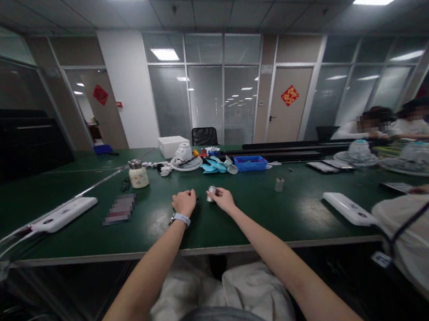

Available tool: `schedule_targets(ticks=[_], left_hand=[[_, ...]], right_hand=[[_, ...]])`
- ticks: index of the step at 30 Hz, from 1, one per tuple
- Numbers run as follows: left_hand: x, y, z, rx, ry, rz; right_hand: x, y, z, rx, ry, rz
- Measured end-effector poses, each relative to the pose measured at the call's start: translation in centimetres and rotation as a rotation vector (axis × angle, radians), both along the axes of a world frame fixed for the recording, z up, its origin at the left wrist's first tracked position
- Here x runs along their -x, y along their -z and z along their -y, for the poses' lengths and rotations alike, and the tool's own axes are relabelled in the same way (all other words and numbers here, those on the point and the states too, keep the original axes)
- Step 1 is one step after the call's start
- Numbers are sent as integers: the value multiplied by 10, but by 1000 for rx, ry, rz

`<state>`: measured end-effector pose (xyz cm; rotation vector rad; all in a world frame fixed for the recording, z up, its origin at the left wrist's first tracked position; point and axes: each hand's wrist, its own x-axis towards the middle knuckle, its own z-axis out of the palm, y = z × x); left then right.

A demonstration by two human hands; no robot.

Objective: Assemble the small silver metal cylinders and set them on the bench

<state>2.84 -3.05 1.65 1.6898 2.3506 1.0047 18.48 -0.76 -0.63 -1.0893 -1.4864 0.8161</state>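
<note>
Two forearms (150, 272), left hand (184, 202) fingers curled closed, right hand (224, 199) fingers gripping one metal cylinder (211, 192), second cylinder (279, 184) apart

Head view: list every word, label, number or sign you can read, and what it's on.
Nothing reads clearly.
Red door sign: gold mark, too blurred.
Second red door sign: too blurred.
White power strip: dark marks, too small.
Flat patch on table: pixelated.
Metal cylinder in the right hand: no readable marking.
</note>
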Motion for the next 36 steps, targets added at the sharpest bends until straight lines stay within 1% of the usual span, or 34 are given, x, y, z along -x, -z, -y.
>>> schedule_targets(ticks=[4, 6, 7, 9, 12, 14, 16, 17, 19, 21, 23, 27, 30, 32, 34, 35, 36], left_hand=[[1, -1, 1, -9, -2, 7], [1, -1, 1, -8, 6, 20], [1, -2, 2, -7, 9, 25], [1, -2, 2, -8, 15, 33], [0, -2, 2, -9, 22, 43], [0, -2, 1, -9, 21, 52], [1, -1, 0, -6, 24, 61], [1, 0, -1, -4, 26, 66], [1, 0, -2, 3, 26, 75], [2, 1, -4, 11, 20, 81], [2, 1, -5, 21, 13, 84], [2, 2, -7, 35, 8, 78], [2, 2, -7, 31, 4, 52], [2, 2, -7, 13, -8, 52], [1, 1, -7, -11, -34, 83], [1, 1, -7, -22, -49, 105], [2, 0, -8, -33, -65, 125]], right_hand=[[-15, -5, 1, -47, 56, -7], [-33, -9, 3, -99, 141, 31], [-45, -12, 5, -125, 206, 61], [-73, -20, 11, -190, 384, 131], [-121, -29, 18, -312, 753, 185], [-154, -30, 21, -365, 981, 173], [-183, -26, 20, -347, 1153, 162], [-196, -22, 19, -304, 1223, 157], [-216, -14, 15, -149, 1322, 134], [-226, -7, 11, 28, 1348, 105], [-230, -3, 7, 144, 1322, 118], [-223, -1, 6, 228, 1243, 243], [-214, -5, 12, 242, 1248, 252], [-204, -11, 19, 175, 1314, 218], [-188, -19, 27, 2, 1345, 245], [-176, -23, 31, -110, 1299, 300], [-161, -26, 34, -221, 1195, 379]])
